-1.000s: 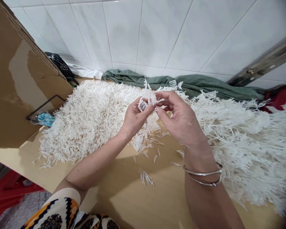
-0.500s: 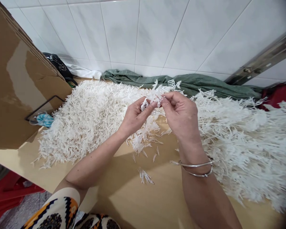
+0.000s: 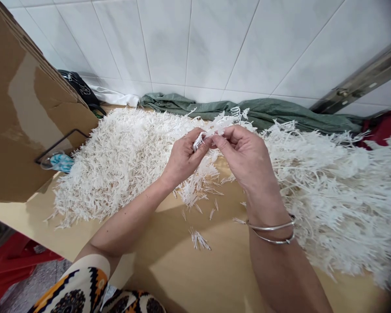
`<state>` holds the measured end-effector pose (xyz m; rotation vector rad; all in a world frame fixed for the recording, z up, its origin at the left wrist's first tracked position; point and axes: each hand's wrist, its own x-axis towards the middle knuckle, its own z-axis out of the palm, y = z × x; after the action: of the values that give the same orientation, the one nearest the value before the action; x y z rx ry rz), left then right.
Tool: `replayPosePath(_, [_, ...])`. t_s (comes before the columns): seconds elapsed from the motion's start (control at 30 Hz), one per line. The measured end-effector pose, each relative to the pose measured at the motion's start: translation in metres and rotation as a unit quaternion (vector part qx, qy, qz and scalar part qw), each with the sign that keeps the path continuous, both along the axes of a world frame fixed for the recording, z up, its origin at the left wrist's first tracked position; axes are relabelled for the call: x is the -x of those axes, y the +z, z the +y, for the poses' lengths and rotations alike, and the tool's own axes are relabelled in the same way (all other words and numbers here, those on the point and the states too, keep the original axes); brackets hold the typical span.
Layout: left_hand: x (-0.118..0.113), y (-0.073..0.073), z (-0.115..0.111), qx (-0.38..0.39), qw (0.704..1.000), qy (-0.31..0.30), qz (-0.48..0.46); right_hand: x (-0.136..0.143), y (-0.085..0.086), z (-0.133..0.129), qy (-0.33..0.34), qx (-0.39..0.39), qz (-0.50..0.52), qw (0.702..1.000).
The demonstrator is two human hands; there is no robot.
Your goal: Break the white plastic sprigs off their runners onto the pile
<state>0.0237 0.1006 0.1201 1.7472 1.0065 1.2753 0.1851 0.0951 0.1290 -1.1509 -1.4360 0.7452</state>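
Note:
Above the middle of the table (image 3: 169, 261), my two hands meet, fingertips close together. My left hand (image 3: 185, 156) is closed around a small bunch of thin white branched sprigs (image 3: 199, 141). My right hand (image 3: 244, 152) pinches the frilly white end of that bunch between thumb and fingers; exactly what lies in the pinch is partly hidden. Left of the hands spreads a pile of short white sprigs (image 3: 117, 161). To the right lies a heap of longer, looser white strands (image 3: 345, 187). A few single sprigs (image 3: 199, 240) are scattered on the table below my hands.
A large cardboard box (image 3: 35, 108) stands at the left, with a blue-and-white item (image 3: 61, 163) by its wire hook. Green cloth (image 3: 280, 115) runs along the tiled wall (image 3: 208, 43). A black bag (image 3: 80, 89) sits behind the box; a red stool (image 3: 13, 263) is lower left.
My right hand has shifted slightly left, bringing its fingertips closer to my left thumb. The white bunch between them has tilted a little; the piles look the same.

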Motion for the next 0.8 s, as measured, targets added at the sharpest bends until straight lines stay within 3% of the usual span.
replayPosePath(0.1, [-0.001,0.001,-0.001,0.009,1.0,-0.016,0.009,0.002,-0.001,0.0,-0.039,-0.041,-0.07,0.996])
replayPosePath(0.2, [-0.001,0.0,0.001,0.031,0.999,-0.027,-0.01,0.007,-0.01,0.005,-0.074,-0.064,-0.071,0.993])
replayPosePath(0.33, [-0.002,-0.01,0.008,0.046,0.998,-0.036,-0.019,0.016,-0.03,0.018,-0.052,0.003,0.056,0.997])
replayPosePath(0.5, [-0.004,-0.02,0.013,0.055,0.997,-0.052,-0.017,0.02,-0.045,0.03,0.01,0.106,0.19,0.976])
replayPosePath(0.8, [-0.004,-0.011,0.002,0.045,0.999,0.012,-0.011,-0.004,-0.019,0.018,0.089,0.121,0.202,0.968])
